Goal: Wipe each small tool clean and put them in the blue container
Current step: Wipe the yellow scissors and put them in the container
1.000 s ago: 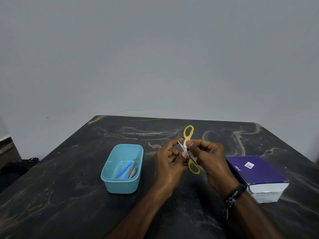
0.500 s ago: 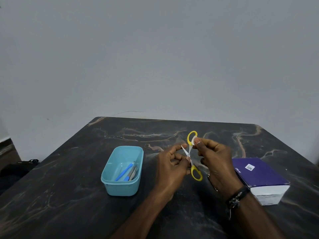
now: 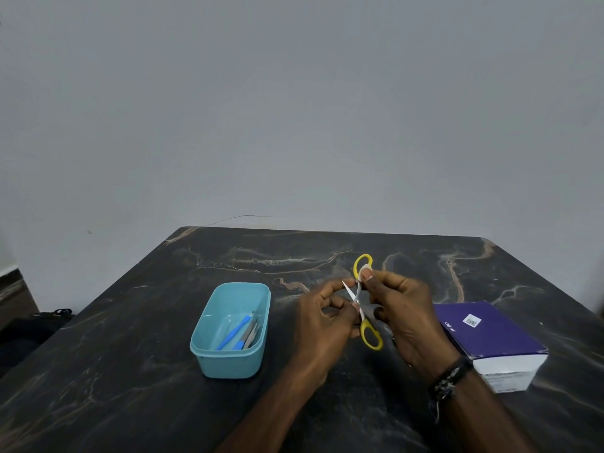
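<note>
Gripping the yellow-handled scissors [image 3: 362,302] with both the left hand [image 3: 322,317] and right hand [image 3: 403,313], blades spread, just right of the blue container [image 3: 228,364] with tools inside.

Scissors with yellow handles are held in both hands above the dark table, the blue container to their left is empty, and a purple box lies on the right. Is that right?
Not quite. The head view shows the blue container is not empty: several small tools already lie in it. The rest stands: both hands hold the scissors, purple box on the right.
</note>
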Action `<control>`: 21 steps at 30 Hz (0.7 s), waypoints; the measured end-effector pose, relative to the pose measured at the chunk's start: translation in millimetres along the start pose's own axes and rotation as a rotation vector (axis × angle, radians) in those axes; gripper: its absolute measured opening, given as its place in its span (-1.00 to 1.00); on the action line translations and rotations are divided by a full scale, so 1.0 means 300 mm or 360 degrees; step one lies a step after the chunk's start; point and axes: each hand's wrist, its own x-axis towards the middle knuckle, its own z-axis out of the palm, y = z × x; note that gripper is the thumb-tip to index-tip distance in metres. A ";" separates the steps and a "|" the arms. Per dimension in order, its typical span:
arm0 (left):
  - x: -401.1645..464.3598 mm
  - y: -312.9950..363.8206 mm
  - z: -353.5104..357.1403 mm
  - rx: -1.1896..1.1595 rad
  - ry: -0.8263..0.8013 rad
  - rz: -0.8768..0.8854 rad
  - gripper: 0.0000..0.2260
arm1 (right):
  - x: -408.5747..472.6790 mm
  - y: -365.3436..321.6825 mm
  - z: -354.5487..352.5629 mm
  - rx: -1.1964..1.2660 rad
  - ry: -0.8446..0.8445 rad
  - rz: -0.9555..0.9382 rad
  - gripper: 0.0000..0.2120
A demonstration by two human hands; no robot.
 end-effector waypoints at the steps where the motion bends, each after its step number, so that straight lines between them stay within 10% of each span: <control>1: 0.000 0.001 0.000 0.0002 -0.0006 -0.0003 -0.71 | 0.002 0.000 -0.001 0.0006 0.0024 -0.0005 -0.76; 21: -0.005 0.019 -0.003 0.0014 -0.0051 -0.0057 -0.73 | 0.005 -0.022 -0.016 0.0103 0.0148 0.0071 -0.85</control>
